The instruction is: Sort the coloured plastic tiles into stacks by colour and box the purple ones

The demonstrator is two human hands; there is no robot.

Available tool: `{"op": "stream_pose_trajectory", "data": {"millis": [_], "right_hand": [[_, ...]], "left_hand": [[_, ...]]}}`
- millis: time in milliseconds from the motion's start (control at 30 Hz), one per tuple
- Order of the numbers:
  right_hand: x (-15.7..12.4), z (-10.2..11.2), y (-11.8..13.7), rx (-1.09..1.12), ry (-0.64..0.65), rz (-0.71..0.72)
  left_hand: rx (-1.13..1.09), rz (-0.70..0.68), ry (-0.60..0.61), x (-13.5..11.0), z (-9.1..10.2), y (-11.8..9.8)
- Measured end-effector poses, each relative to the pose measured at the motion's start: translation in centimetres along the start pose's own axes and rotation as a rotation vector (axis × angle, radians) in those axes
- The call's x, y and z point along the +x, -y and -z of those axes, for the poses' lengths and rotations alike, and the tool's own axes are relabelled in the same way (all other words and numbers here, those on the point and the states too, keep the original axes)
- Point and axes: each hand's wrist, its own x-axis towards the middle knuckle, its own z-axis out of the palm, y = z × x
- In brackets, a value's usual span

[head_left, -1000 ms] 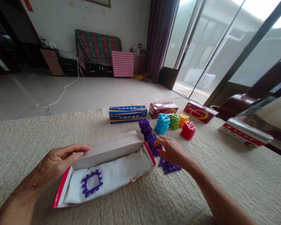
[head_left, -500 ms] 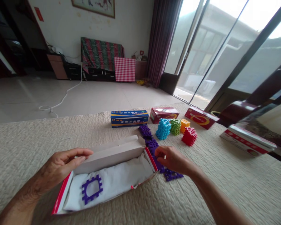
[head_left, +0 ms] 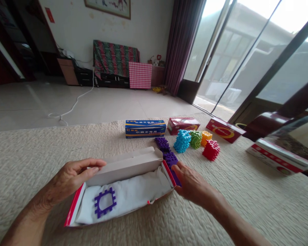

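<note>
A long open cardboard box (head_left: 75, 208) with red ends lies in front of me, lined with white cloth (head_left: 133, 191). On the cloth's left part rests a flat purple square frame (head_left: 105, 202) with toothed edges. My left hand (head_left: 75, 177) is at the box's raised back flap, thumb on the inner side and fingers over the edge. Beside the box's right end, my right hand (head_left: 193, 181) reaches down over purple toothed pieces (head_left: 170, 158), thumb and forefinger spread apart. Its palm and other fingers hide part of those pieces.
Behind stand a blue battery box (head_left: 145, 129) and red boxes (head_left: 183, 125). Toothed cubes in blue (head_left: 182, 141), green (head_left: 195, 139), orange (head_left: 206, 137) and red (head_left: 211, 150) sit to the right. A white-and-red box (head_left: 279, 156) lies farther right on the quilted cover (head_left: 41, 147).
My right hand has lowered onto the purple pieces, its curled fingers spreading, and now covers the nearest piece. My left hand keeps its place at the flap. The view has shifted slightly.
</note>
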Motion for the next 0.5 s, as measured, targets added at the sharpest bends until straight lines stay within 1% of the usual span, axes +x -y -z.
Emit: {"op": "stream_pose_trajectory", "data": {"millis": [67,100,167,233,267,333,433,500], "right_hand": [[-0.5,1.0,-0.7,-0.048,0.047,-0.022],[-0.7,1.7,-1.1,-0.060,0.022,-0.005],[-0.8,3.2,-1.6,-0.065,-0.094,0.043],[-0.4,4.5,-1.2,-0.032,-0.203,0.117],[0.0,5.0,-0.4,0.003,-0.233,0.164],[1.0,5.7,2.1,0.094,-0.206,0.282],[2.9,5.9,7.1,0.212,-0.055,0.428],[4.2,5.3,10.0,0.266,0.058,0.481]], "left_hand": [[-0.021,-0.006,0.014,-0.1,0.0,-0.1],[-0.034,-0.011,0.007,-0.2,0.0,-0.3],[-0.057,-0.030,0.008,-0.4,-0.1,-0.5],[-0.081,-0.031,0.011,-0.4,-0.1,-0.8],[-0.090,-0.036,0.011,-0.4,-0.1,-0.9],[-0.103,-0.061,-0.007,-0.4,-0.1,-1.0],[-0.125,-0.075,-0.012,-0.5,-0.1,-1.1],[-0.144,-0.076,-0.009,-0.5,-0.1,-1.2]]}}
